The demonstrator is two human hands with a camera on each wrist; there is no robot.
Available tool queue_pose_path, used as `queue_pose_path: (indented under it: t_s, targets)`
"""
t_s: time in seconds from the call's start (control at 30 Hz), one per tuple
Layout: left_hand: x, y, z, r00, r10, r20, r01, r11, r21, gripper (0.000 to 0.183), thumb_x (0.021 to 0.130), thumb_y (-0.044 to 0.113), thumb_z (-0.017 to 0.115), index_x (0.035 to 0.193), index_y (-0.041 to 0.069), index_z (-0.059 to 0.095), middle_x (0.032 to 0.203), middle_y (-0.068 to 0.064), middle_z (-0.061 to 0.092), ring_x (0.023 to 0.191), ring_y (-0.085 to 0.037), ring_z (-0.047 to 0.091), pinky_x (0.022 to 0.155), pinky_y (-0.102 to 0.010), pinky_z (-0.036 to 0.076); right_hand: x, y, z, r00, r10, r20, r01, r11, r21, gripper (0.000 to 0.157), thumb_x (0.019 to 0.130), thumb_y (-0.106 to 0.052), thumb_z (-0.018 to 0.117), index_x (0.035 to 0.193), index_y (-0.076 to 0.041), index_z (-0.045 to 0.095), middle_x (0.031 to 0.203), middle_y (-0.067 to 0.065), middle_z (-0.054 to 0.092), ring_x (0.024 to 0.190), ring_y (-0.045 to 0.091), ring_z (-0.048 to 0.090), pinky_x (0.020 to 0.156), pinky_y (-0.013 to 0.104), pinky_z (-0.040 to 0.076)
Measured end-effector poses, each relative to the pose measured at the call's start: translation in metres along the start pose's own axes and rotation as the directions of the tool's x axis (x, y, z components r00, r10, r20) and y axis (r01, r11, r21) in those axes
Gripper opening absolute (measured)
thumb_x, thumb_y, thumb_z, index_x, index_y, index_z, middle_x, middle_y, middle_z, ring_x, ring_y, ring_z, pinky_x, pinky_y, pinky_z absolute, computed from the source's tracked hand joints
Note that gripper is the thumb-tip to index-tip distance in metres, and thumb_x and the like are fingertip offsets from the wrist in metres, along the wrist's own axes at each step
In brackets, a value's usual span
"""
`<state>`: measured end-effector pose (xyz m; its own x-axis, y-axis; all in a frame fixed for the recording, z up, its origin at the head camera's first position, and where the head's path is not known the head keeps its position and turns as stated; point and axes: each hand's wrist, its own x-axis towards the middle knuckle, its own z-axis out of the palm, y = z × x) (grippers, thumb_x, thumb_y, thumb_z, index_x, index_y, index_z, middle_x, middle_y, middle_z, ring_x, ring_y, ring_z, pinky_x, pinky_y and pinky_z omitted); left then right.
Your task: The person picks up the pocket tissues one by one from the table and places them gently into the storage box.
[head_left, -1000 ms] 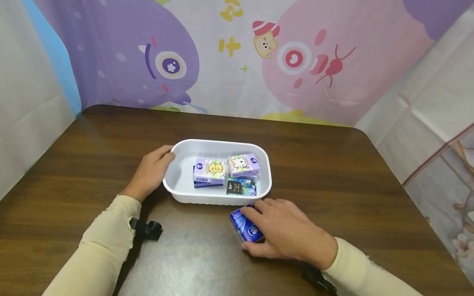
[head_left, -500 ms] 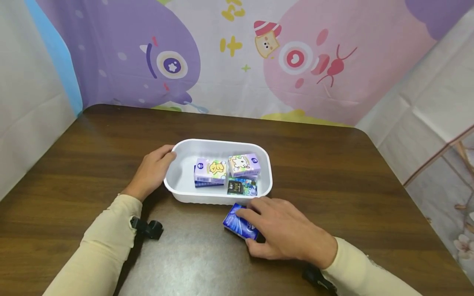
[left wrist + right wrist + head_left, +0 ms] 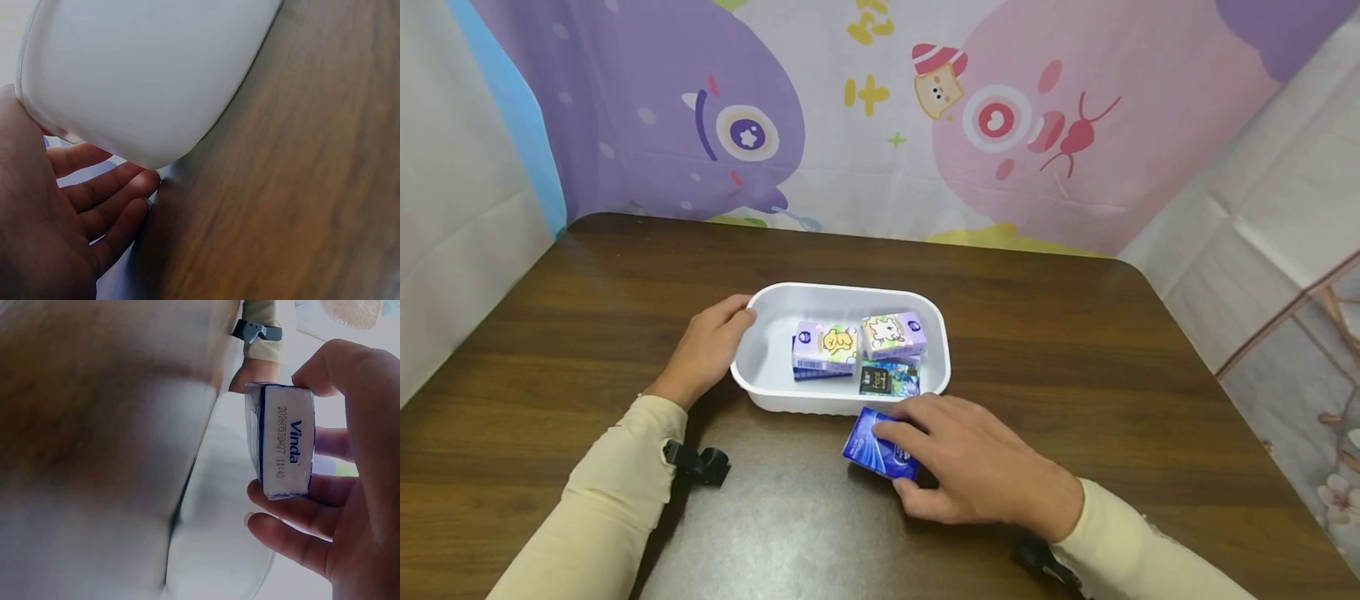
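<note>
In the head view my right hand (image 3: 972, 458) pinches a blue pack of pocket tissues (image 3: 880, 443) between thumb and fingers, just in front of a white plastic bin (image 3: 805, 402). The right wrist view shows the tissue pack's white end (image 3: 289, 440) marked "Vinda", with the thumb on one edge and fingers on the opposite one. My left hand (image 3: 706, 350) holds the bin's left end, thumb at the rim and fingers against the outer wall (image 3: 156, 75). Inside lie a purple pack with a yellow bear (image 3: 824, 345), a purple pack with a white animal (image 3: 892, 333) and a dark floral pack (image 3: 889, 379).
A dark blue pack (image 3: 822, 375) shows under the bear pack. The bin stands on a brown wooden table (image 3: 1060, 350). Behind rises a cartoon-printed cloth (image 3: 865, 158), with pale sheets at both sides. Each wrist wears a black strap mount (image 3: 696, 463).
The blue tissue pack has turned in my right hand and shifted slightly left and up toward the bin. The left hand and the bin have stayed in place.
</note>
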<state>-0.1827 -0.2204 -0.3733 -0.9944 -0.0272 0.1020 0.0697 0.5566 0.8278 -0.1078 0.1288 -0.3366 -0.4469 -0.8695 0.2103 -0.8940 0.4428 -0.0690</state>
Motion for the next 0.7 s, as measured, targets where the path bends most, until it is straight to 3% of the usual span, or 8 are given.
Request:
queue_pose_path:
  t_s: [0.7]
  targets:
    - [-0.0010,0.0004,-0.0003,1.000,-0.001,0.002,0.001,1.000,-0.004,0.046,0.107,0.033,0.039,0.138,0.006,0.057,0.131,-0.018,0.060,0.109,-0.034,0.058,0.090,-0.046,0.047,0.0009,0.0027,0.0027,0.987,-0.108,-0.119,0.111,0.994,0.014,0.052,0.087,-0.039,0.070,0.133,-0.017,0.060,0.126,0.002,0.061,0.112,0.015,0.057,0.092,0.036,0.052]
